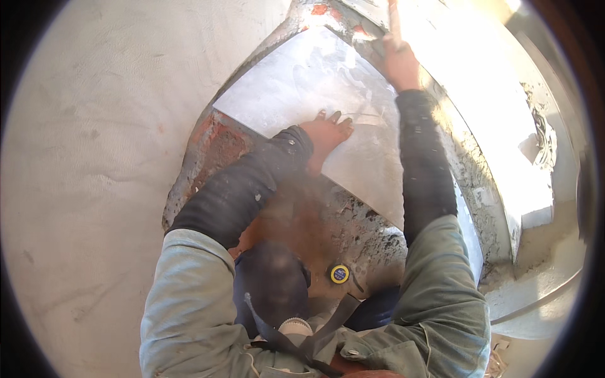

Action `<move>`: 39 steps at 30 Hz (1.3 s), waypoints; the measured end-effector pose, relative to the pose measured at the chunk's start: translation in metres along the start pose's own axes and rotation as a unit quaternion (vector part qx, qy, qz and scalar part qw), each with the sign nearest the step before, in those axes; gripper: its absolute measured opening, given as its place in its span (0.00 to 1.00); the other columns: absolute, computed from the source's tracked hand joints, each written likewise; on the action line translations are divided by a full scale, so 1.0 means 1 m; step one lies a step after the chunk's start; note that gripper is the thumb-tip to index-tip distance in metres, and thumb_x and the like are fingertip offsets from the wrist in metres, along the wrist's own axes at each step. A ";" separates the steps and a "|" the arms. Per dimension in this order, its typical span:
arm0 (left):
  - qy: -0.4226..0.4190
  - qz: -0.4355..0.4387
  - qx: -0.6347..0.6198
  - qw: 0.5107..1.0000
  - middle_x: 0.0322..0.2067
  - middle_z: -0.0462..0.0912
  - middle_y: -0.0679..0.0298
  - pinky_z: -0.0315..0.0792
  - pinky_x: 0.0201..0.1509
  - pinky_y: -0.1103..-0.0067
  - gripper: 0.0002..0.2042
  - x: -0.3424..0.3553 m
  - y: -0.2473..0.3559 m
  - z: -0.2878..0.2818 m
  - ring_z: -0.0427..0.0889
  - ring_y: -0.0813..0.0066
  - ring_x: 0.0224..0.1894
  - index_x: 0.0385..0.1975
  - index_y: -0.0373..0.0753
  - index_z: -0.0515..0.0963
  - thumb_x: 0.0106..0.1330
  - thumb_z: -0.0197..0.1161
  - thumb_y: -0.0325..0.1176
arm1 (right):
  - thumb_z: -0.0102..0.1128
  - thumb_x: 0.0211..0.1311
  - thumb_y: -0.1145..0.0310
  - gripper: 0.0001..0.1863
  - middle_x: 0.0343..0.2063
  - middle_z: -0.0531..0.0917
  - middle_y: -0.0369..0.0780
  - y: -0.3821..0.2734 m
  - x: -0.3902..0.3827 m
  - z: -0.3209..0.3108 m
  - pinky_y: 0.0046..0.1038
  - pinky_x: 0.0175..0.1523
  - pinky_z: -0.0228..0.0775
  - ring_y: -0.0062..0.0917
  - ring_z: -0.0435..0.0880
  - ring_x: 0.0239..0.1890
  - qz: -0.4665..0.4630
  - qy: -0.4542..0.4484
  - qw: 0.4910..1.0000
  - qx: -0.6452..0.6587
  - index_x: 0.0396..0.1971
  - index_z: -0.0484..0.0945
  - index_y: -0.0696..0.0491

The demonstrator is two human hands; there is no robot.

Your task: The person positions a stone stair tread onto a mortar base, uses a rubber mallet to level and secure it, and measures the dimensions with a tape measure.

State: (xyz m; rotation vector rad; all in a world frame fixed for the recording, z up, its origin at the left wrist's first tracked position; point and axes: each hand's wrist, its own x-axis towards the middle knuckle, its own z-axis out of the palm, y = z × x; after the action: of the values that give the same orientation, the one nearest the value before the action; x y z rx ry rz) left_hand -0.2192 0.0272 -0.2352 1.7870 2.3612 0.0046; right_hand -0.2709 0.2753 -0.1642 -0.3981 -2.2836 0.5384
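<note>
A pale, smooth slab [302, 69] with straight cut edges lies on a rough bed of grey mortar. My left hand [326, 137] rests flat on it near its closer edge, fingers spread. Farther off and to the right, my right hand [400, 66] is closed around a light-coloured handle [394, 22] that points up and out of view. Whatever is at the handle's far end cannot be seen. Beneath my right forearm, part of another pale piece [466, 230] shows.
Near my knees sits a small round yellow-rimmed object [339, 273] with a blue face. Reddish patches [220, 145] show in the rough bed. A plain beige surface [94, 157] spreads to the left. On the right, a brightly sunlit ledge [498, 120] has a dark tangled bundle [544, 135].
</note>
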 end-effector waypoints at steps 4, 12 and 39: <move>-0.021 -0.012 0.005 1.000 0.77 0.48 0.42 0.47 0.81 0.51 0.66 -0.012 -0.002 0.009 0.46 0.41 0.80 0.76 0.28 0.50 0.29 0.80 0.36 | 0.50 0.75 0.44 0.30 0.29 0.84 0.48 -0.062 0.008 -0.048 0.39 0.41 0.77 0.41 0.84 0.29 -0.010 0.141 0.973 0.182 0.34 0.74 0.61; -0.025 0.002 0.004 1.000 0.77 0.48 0.41 0.48 0.81 0.51 0.66 -0.005 -0.005 0.005 0.47 0.40 0.79 0.76 0.27 0.49 0.28 0.80 0.36 | 0.50 0.72 0.44 0.34 0.40 0.86 0.59 0.008 -0.018 0.013 0.46 0.55 0.76 0.51 0.86 0.49 0.018 -0.125 0.991 -0.045 0.51 0.77 0.67; -0.023 0.003 0.034 0.999 0.78 0.47 0.46 0.46 0.80 0.46 0.69 -0.021 0.004 0.005 0.46 0.41 0.80 0.78 0.32 0.45 0.31 0.83 0.38 | 0.59 0.68 0.49 0.27 0.45 0.86 0.57 0.056 -0.056 0.047 0.44 0.57 0.77 0.52 0.86 0.51 0.108 -0.301 0.939 -0.124 0.50 0.80 0.60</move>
State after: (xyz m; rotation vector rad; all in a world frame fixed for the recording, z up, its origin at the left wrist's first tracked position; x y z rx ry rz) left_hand -0.2097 0.0079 -0.2371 1.8054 2.3501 -0.1169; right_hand -0.2601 0.2871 -0.2546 -0.6900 -2.9367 0.5333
